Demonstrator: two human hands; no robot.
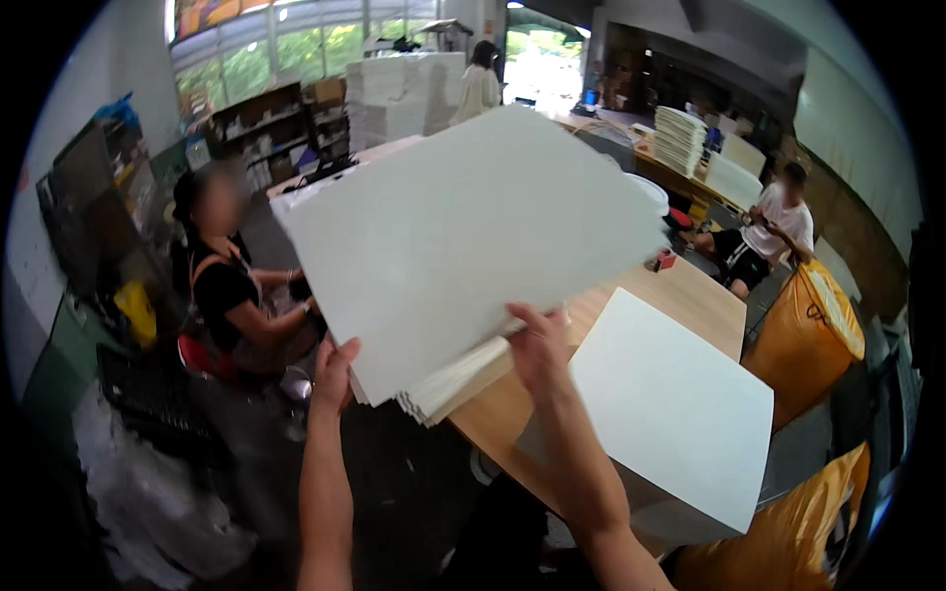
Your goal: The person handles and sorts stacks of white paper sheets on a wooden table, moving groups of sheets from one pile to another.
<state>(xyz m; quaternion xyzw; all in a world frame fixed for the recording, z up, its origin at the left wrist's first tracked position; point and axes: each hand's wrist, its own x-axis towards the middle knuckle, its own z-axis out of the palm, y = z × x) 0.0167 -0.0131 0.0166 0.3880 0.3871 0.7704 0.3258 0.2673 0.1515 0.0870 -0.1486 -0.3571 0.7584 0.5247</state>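
A large white sheet of paper or thin board is held up, tilted, over the table in front of me. My left hand grips its near left corner, thumb on top and fingers underneath. Along the near edge, further right, my right hand pinches the same sheet, with its thumb side on the upper face. Beneath the sheet lies a fanned stack of white sheets, mostly hidden. A tall, squared stack of white sheets stands right of my right forearm.
A wooden table carries a small red item. One person sits at the left; another sits at the far right. Orange sacks stand along the right. White stacks rise at the back.
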